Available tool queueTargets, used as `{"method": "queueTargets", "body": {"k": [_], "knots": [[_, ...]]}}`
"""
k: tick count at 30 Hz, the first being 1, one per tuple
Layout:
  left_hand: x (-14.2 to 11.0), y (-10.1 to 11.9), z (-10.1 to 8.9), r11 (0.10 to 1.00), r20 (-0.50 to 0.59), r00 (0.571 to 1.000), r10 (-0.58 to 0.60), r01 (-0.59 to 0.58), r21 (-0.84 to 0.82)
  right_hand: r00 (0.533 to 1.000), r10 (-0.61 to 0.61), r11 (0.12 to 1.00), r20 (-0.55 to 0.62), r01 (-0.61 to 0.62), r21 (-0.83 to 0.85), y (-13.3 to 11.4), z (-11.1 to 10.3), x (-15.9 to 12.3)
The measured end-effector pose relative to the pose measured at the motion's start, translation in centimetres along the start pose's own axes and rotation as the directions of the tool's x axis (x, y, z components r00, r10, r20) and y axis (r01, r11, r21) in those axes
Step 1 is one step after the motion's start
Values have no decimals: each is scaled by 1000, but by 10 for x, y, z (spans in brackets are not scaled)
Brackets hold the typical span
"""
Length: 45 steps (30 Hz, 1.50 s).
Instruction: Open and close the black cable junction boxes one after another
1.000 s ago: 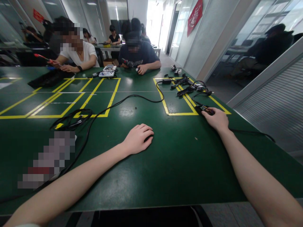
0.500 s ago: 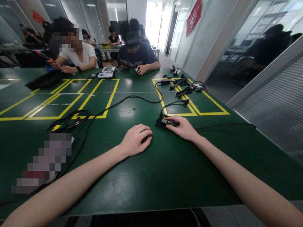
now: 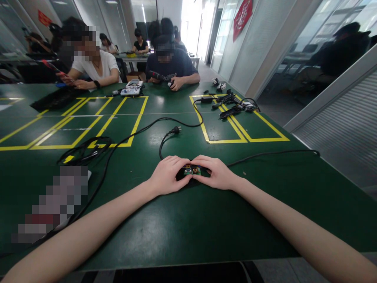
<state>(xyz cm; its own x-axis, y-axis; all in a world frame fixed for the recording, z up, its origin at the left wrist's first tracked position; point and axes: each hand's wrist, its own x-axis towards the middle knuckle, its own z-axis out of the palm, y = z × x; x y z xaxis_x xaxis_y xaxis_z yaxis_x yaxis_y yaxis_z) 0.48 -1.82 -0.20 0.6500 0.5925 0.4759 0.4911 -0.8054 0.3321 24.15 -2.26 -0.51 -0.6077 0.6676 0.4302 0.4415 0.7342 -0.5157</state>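
Observation:
A small black device with an exposed green circuit board lies on the green table between my two hands. My right hand grips its right side with curled fingers. My left hand rests curled against its left side, touching it. One black cable runs from the device off to the right. Another black cable, ending in a plug, curls away behind my hands.
Yellow tape squares mark the table. A heap of black adapters and cables sits at the far right, and a cable coil at the left. Two people work at the far edge. The table's right edge borders a walkway.
My right hand has dragged the device from the right yellow square leftward to my left hand, its cables trailing. My left hand has stayed in place.

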Motion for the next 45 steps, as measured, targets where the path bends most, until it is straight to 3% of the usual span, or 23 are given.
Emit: {"method": "queueTargets", "body": {"k": [7, 15, 28, 39, 42, 45], "knots": [[3, -1, 1, 995, -2, 996, -94, 94, 18, 984, 85, 985, -157, -107, -138, 12, -2, -1], [2, 0, 2, 995, -35, 994, -101, 101, -2, 985, 103, 969, -139, -131, -210, 12, -5, 0], [0, 0, 3, 991, -31, 991, -133, 134, 23, 979, 190, 964, -73, -200, -175, 12, -7, 3], [-1, -1, 3, 990, -51, 989, -141, 142, 6, 982, 174, 982, -75, -179, -61, 14, -1, 3], [0, -1, 1, 990, -84, 987, -137, 136, -22, 983, 173, 982, -58, -176, -61, 14, 1, 3], [2, -2, -1, 978, -134, 969, -207, 202, -53, 984, 173, 980, -37, -176, -91, 12, 2, 4]]}}
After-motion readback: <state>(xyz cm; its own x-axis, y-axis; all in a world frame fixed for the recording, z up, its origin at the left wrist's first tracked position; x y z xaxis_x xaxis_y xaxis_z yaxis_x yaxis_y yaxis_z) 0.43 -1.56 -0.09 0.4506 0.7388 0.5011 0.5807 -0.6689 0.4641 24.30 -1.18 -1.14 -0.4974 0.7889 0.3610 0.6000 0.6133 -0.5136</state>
